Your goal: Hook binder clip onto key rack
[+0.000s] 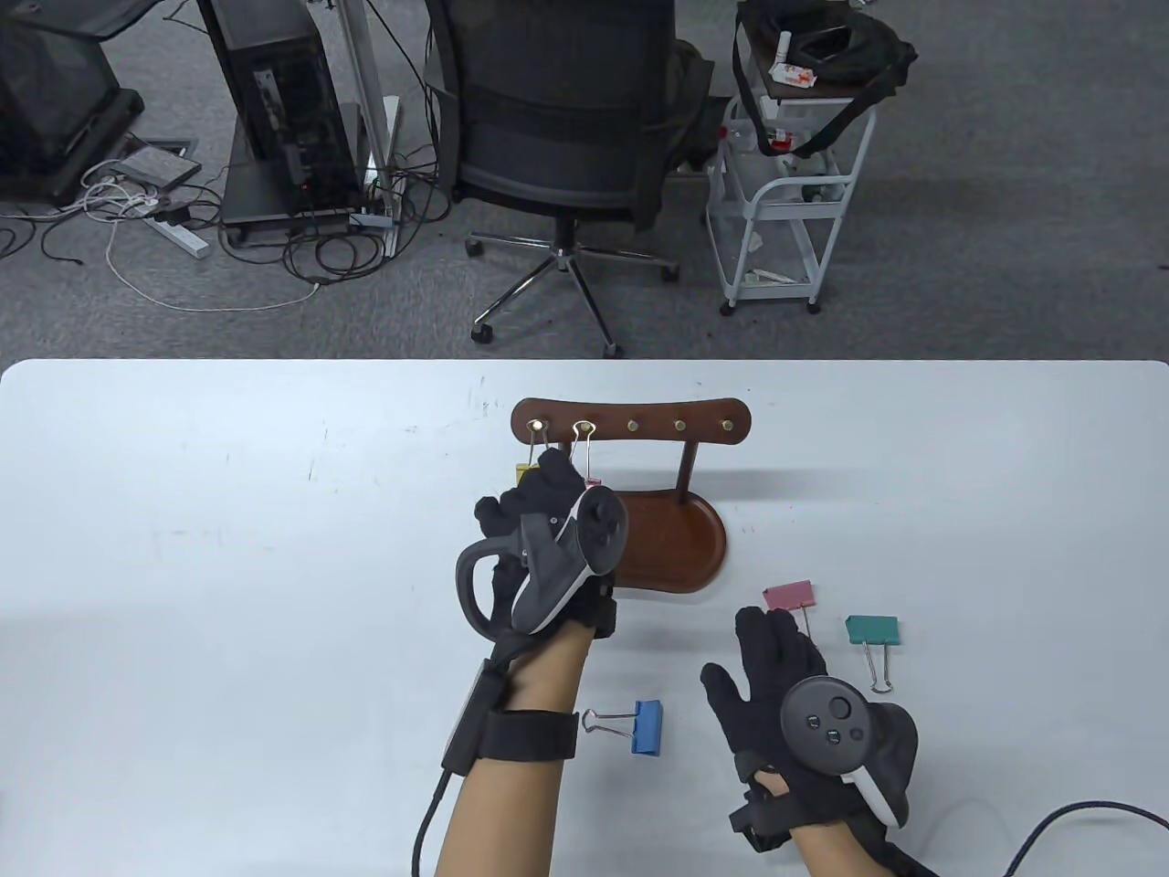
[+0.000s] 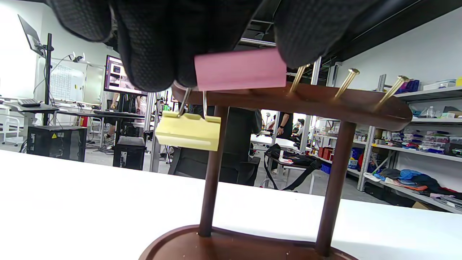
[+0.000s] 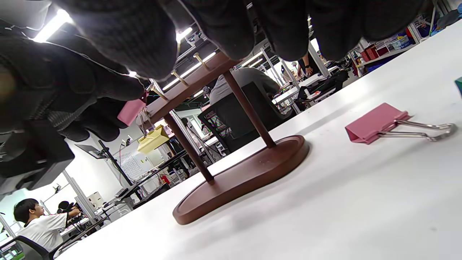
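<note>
Table view: a white table carries one brown wooden key rack with five brass pegs on its crossbar, two posts and an oval base. Two binder clips hang from the two leftmost pegs: a yellow clip on the first, and a pink clip on the second, its wire loop over the peg. The left hand is raised at the rack, fingers on the hanging pink clip. Three more clips lie on the table: a blue clip near the left wrist, a second pink clip just beyond the right fingertips, and a green clip to its right. The right hand is spread flat, fingers apart, holding nothing.

Left wrist view: the left fingers pinch the pink clip from both sides at crossbar height; the grip is clamped on it. The yellow clip hangs free beside it. Three bare pegs stand to the right on the key rack.

Right wrist view: the right fingers hang open above the table. The loose pink clip lies flat, well apart from the rack base. The hanging pink clip and the yellow clip show at the crossbar's far end.
</note>
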Available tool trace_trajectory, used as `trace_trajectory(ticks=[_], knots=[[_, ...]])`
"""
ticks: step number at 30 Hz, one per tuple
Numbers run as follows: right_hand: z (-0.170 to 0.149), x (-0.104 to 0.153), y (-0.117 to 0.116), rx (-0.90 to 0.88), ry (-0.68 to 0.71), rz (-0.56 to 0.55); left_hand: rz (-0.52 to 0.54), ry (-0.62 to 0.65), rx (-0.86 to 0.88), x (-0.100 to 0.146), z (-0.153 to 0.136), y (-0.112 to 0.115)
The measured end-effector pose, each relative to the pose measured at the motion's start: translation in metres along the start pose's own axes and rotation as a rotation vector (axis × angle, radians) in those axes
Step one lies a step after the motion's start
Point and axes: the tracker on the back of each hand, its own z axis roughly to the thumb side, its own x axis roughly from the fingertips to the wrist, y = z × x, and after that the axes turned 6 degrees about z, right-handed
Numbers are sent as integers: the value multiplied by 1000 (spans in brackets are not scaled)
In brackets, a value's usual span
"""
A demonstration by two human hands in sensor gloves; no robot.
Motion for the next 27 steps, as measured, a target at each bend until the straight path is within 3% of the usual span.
trace_trajectory(ticks=[27], knots=[[2,4,-2,-23,5,19,-54,-22,-47,-14,5,41]])
